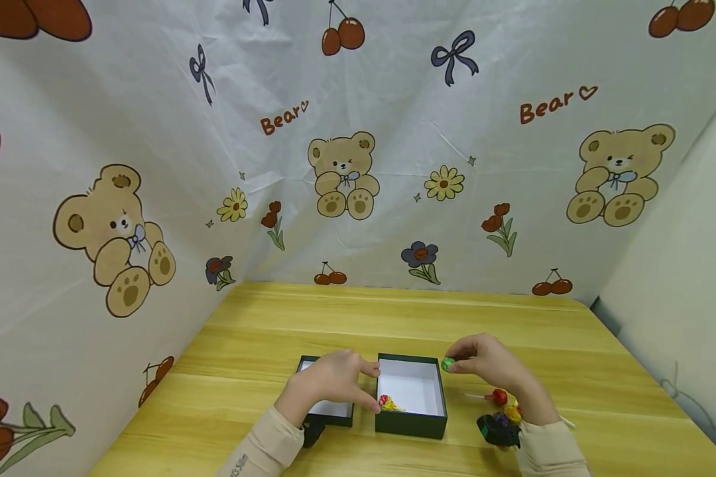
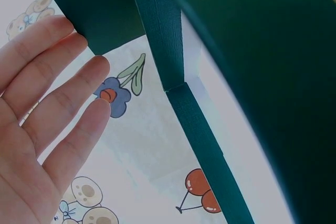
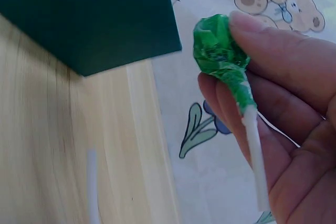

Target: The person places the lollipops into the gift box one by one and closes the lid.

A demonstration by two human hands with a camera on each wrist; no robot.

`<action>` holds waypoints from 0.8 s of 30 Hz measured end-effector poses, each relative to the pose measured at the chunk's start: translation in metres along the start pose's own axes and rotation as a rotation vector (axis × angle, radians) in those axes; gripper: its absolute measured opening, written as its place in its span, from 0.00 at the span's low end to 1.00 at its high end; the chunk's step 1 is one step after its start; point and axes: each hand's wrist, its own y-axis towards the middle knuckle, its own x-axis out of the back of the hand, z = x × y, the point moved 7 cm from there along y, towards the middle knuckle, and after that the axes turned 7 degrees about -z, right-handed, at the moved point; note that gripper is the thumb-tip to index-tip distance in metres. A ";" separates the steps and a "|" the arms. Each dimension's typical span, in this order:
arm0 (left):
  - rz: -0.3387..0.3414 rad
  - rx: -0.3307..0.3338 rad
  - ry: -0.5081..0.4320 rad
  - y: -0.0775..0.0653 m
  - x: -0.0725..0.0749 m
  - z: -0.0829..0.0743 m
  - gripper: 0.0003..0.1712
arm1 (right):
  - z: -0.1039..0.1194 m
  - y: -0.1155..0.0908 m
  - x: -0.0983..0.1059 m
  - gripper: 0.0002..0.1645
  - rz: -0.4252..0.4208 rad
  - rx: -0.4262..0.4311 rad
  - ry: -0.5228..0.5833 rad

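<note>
My right hand (image 1: 485, 363) pinches a green-wrapped lollipop (image 3: 219, 48) by its candy end, the white stick pointing down across the palm in the right wrist view. It is just off the right wall of a dark green box (image 1: 410, 425) with a white inside. A red and yellow lollipop (image 1: 388, 403) lies in the box's front left corner. At the box's left side is my left hand (image 1: 339, 377), thumb and fingers spread, fingertips right at the box wall. In the left wrist view its fingers (image 2: 68, 114) are straight and hold nothing.
Left of the box, partly under my left forearm, lies the shallow green lid (image 1: 329, 420), white inside. Right of it on the wooden table (image 1: 334, 318) are a red lollipop (image 1: 499, 397), a yellow one (image 1: 512, 414) and a purple one (image 1: 501, 419). Bear-print cloth (image 1: 388, 106) hangs behind.
</note>
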 end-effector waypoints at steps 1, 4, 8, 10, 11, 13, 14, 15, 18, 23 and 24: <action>0.001 0.003 -0.004 0.000 0.000 0.000 0.35 | 0.003 0.001 -0.001 0.09 0.000 0.008 -0.002; -0.002 0.007 0.001 0.000 0.000 0.000 0.35 | 0.010 0.005 -0.005 0.09 -0.001 0.022 0.003; -0.003 0.004 0.014 0.000 -0.001 0.001 0.35 | 0.018 0.009 -0.012 0.10 0.007 0.035 0.007; -0.003 0.001 0.017 0.001 -0.001 0.001 0.35 | 0.023 0.010 -0.016 0.09 0.014 0.054 0.010; -0.003 0.002 0.015 0.001 -0.001 0.001 0.35 | 0.026 0.011 -0.018 0.10 0.018 0.064 0.012; -0.005 -0.001 0.020 0.001 -0.001 0.000 0.35 | 0.031 0.013 -0.022 0.09 0.026 0.087 0.017; -0.006 -0.002 0.023 0.001 -0.001 0.000 0.35 | 0.033 0.013 -0.024 0.09 0.026 0.097 0.016; -0.007 -0.002 0.028 0.001 -0.001 0.000 0.35 | 0.035 0.014 -0.026 0.09 0.028 0.103 0.017; -0.001 0.000 0.014 0.001 -0.001 0.001 0.35 | 0.039 0.015 -0.033 0.09 0.037 0.116 0.029; 0.006 -0.008 -0.002 0.001 -0.002 0.001 0.36 | 0.041 0.019 -0.044 0.08 0.051 0.124 0.048; 0.006 -0.010 0.001 0.001 -0.001 0.001 0.36 | 0.042 0.020 -0.047 0.08 0.054 0.128 0.047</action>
